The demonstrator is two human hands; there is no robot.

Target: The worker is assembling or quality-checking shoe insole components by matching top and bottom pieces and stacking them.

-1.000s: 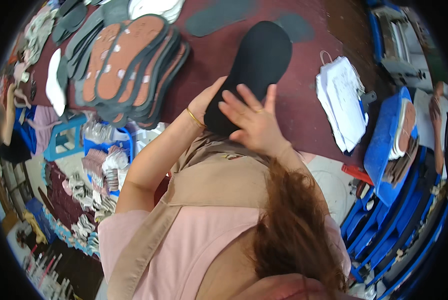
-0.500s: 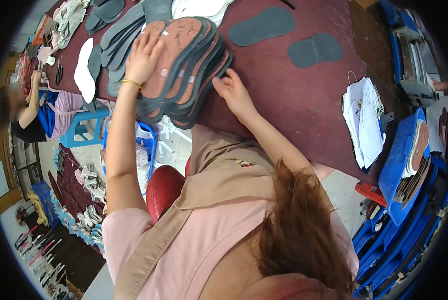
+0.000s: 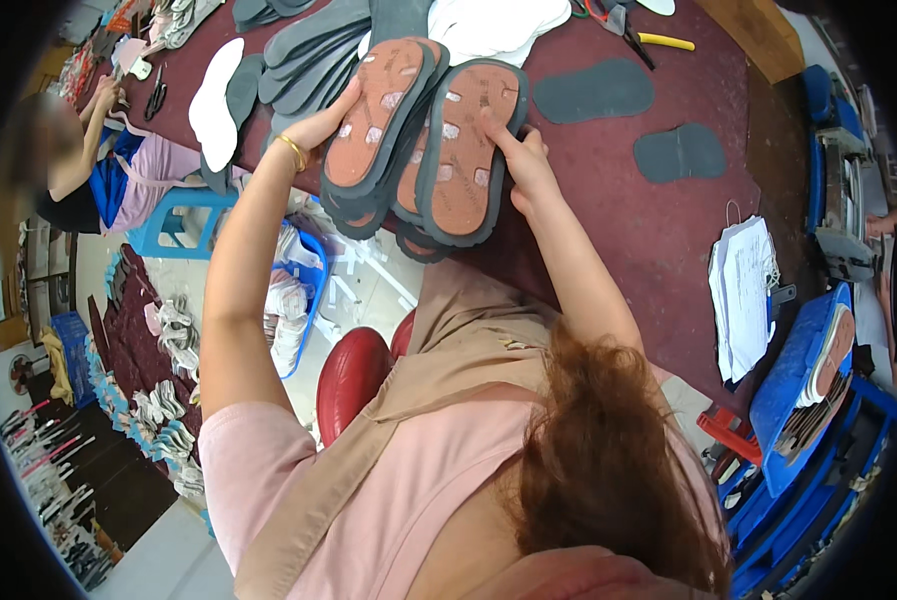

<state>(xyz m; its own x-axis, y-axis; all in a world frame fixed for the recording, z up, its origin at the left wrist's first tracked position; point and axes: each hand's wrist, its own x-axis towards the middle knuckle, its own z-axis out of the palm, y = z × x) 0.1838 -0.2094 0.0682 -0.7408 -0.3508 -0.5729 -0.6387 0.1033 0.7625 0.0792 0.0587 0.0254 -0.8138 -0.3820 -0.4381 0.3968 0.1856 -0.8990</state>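
Note:
Reddish-brown shoe soles with dark grey rims lie in two overlapping piles at the table's near edge. My left hand [image 3: 326, 122] is closed on the outer side of the left soles [image 3: 373, 135], its thumb along their edge. At the right pile, my right hand [image 3: 526, 165] grips the top sole [image 3: 460, 190], thumb on its face and fingers around its rim. Pale slots show across both top soles. Behind my left hand, several plain dark grey soles [image 3: 313, 55] are fanned out. To the right lie two loose dark pieces, a long one [image 3: 593, 90] and a shorter one [image 3: 680, 153].
White cut pieces [image 3: 498, 28] and a yellow-handled tool [image 3: 665, 41] are at the far side. Papers [image 3: 740, 300] hang at the right edge beside a blue crate [image 3: 796, 400]. A red stool [image 3: 353, 375] stands below; another person sits at far left.
The single fanned stack now shows as two piles. My left hand has moved from the top to the outer side, and my right hand has taken hold of the right pile's top sole.

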